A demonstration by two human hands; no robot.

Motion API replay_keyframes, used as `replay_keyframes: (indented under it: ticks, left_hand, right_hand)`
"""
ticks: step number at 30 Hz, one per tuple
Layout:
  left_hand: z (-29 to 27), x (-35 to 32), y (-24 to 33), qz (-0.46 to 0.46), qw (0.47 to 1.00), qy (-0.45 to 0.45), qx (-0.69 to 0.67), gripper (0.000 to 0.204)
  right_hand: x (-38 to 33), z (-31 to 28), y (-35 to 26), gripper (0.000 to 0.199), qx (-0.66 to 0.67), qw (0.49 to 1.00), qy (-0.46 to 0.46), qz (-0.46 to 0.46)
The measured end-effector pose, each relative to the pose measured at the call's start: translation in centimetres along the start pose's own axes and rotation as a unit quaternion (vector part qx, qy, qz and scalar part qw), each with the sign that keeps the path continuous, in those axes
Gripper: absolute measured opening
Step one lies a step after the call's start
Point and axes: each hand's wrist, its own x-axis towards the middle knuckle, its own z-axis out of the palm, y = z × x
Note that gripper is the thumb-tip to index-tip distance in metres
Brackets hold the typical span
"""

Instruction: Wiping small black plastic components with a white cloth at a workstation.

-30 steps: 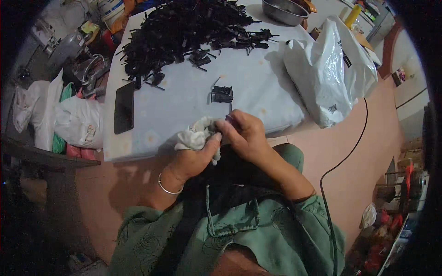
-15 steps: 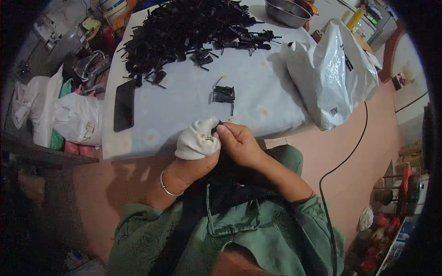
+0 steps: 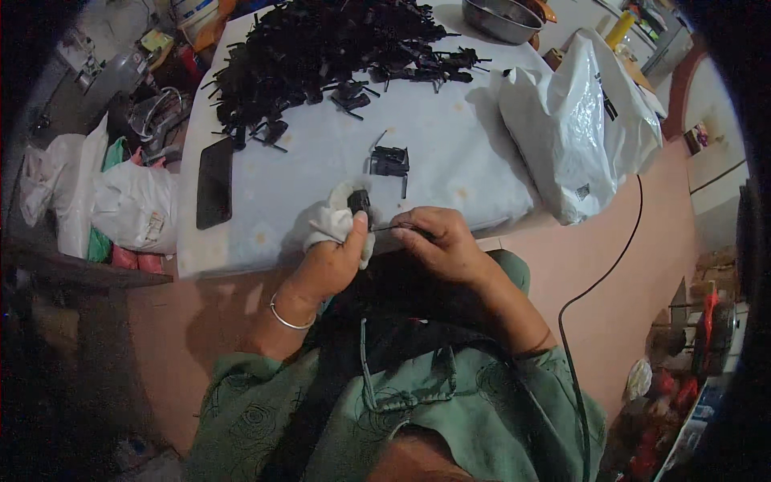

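My left hand (image 3: 333, 261) grips a white cloth (image 3: 331, 221) wrapped around a small black plastic part (image 3: 359, 201) at the near edge of the table. My right hand (image 3: 440, 245) pinches a thin dark tool (image 3: 393, 228) whose tip points at that part. Both hands sit close together over my lap. Another small black part (image 3: 390, 161) lies on the table just beyond them. A large heap of black plastic parts (image 3: 321, 48) covers the far side of the table.
The table (image 3: 466, 161) has a pale blue cover. A black phone (image 3: 214, 182) lies at its left. A white plastic bag (image 3: 590, 128) stands at the right, a metal bowl (image 3: 502, 18) at the far edge. Bags (image 3: 132, 205) sit left; a black cable (image 3: 594, 281) runs right.
My hands have shifted slightly and the cloth-wrapped black part is now turned up into view, with the thin tool held out against it.
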Motion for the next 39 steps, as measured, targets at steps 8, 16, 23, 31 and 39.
replay_keyframes:
  ticks: [8, 16, 23, 31, 39]
  left_hand:
    - [0.1, -0.3, 1.3, -0.075, 0.991, -0.106, -0.017, 0.030]
    - [-0.1, 0.5, -2.7, 0.358, 0.866, 0.007, 0.349, 0.020]
    - [0.3, -0.5, -1.1, 0.242, 0.910, -0.025, 0.336, 0.020]
    - [-0.3, 1.1, 0.3, 0.246, 0.933, -0.024, 0.262, 0.022]
    - [-0.7, 1.2, -2.3, -0.006, 0.991, -0.008, 0.133, 0.030]
  right_hand:
    - [0.6, 1.0, 0.1, 0.015, 0.122, 0.979, -0.029, 0.163]
    - [0.9, 1.3, -1.1, 0.025, 0.002, 0.996, -0.049, 0.073]
    - [0.6, 2.3, -0.1, 0.025, 0.125, 0.981, -0.056, 0.137]
    - [4.5, -1.0, 2.8, 0.021, -0.309, 0.946, 0.039, 0.093]
    - [3.3, -0.8, 2.7, 0.027, -0.319, 0.935, 0.009, 0.153]
